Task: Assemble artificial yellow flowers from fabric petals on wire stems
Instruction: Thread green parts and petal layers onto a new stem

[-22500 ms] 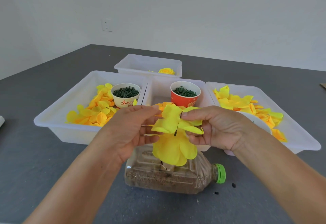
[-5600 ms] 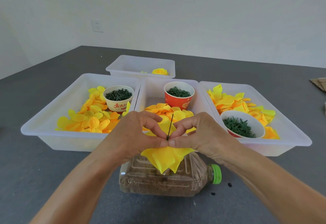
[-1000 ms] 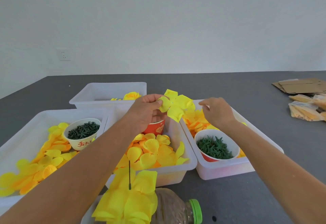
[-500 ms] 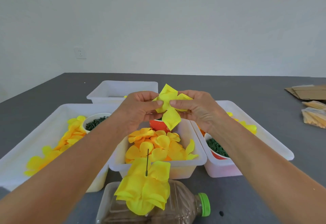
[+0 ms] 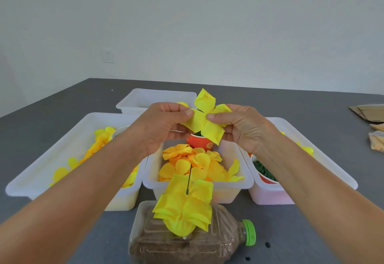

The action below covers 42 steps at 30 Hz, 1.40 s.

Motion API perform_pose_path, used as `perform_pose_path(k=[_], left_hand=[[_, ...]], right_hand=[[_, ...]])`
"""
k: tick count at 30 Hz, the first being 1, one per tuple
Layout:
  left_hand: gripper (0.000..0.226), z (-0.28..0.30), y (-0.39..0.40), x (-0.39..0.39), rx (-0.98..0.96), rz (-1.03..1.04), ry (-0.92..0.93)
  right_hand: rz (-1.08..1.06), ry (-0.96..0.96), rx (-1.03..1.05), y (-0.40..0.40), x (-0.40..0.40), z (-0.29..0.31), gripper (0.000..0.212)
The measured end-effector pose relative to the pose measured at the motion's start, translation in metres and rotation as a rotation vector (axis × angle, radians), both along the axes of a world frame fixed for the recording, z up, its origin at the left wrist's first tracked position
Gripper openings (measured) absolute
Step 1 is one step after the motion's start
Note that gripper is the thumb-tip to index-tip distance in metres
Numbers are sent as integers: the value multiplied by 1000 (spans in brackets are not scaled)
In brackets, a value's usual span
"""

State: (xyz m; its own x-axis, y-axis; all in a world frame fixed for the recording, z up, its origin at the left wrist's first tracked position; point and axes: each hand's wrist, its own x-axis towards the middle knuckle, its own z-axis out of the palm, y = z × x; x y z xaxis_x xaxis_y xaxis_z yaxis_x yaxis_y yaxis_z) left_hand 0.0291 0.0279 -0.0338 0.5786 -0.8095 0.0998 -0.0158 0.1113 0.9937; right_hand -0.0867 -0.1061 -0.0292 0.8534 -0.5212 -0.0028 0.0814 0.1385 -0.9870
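Head view: left hand [image 5: 164,124] and right hand [image 5: 243,126] each pinch the petal cluster [image 5: 204,118] in a fingertip grip, above the middle tray [image 5: 197,188] on the tabletop [image 5: 291,232].

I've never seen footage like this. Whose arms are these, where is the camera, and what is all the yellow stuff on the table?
There is no machine here: a person is working with bare hands, and the one camera sits on their head, looking forward and down. The left hand and right hand together pinch a yellow fabric petal piece in the air. Below it, a wire stem stands up out of a sand-filled bottle lying on its side, with yellow petals already threaded on it. Behind, on the grey table, white trays hold loose petals and cups of small green parts.
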Motion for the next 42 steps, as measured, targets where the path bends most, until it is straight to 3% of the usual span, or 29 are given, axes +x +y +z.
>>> perform_pose_path(k=[7, 12, 15, 22, 29, 32, 35, 39, 42], left_hand=[[18, 17, 16, -13, 46, -67, -135], [46, 23, 27, -23, 103, -68, -126], [50, 21, 36, -29, 129, -80, -90], [42, 19, 53, -35, 205, -58, -62], [26, 6, 63, -39, 231, -61, 12], [21, 2, 64, -40, 243, -52, 51], [9, 1, 62, -40, 254, -23, 83], [6, 1, 60, -40, 259, 0, 111], [7, -1, 60, -41, 261, -3, 131]], right_hand=[[136, 17, -30, 12, -16, 15, 29], [247, 78, -79, 28, -24, 22, 29], [283, 101, -65, 38, -27, 21, 27], [271, 164, -23, 48, -30, 13, 51], [297, 220, -62, 50, -34, 6, 18], [291, 252, -53, 51, -34, 3, 33], [266, 269, -31, 53, -31, 3, 34], [236, 291, -14, 54, -27, 5, 36], [242, 310, 21, 53, -25, 3, 49]])
